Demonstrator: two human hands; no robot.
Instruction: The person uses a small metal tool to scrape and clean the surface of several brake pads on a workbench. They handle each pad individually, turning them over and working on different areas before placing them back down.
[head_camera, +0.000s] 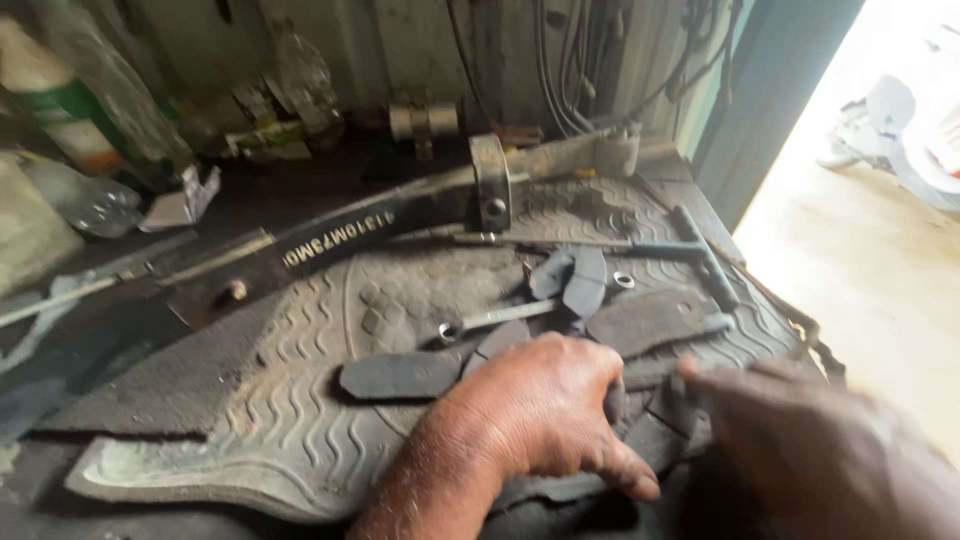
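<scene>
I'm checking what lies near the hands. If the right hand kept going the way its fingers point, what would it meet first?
Probably the left hand: the right hand points left at it, across dark rubber scraps. Depth is blurred.

Dim workbench (300, 420) lit from the right — overexposed daylight through the doorway (880, 200); right hand (820, 450) motion-blurred, far-left bottles (80, 110) soft.

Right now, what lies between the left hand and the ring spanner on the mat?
Head view: dark flat rubber strips lie between the left hand and the ring spanner, on the ribbed rubber mat.
</scene>
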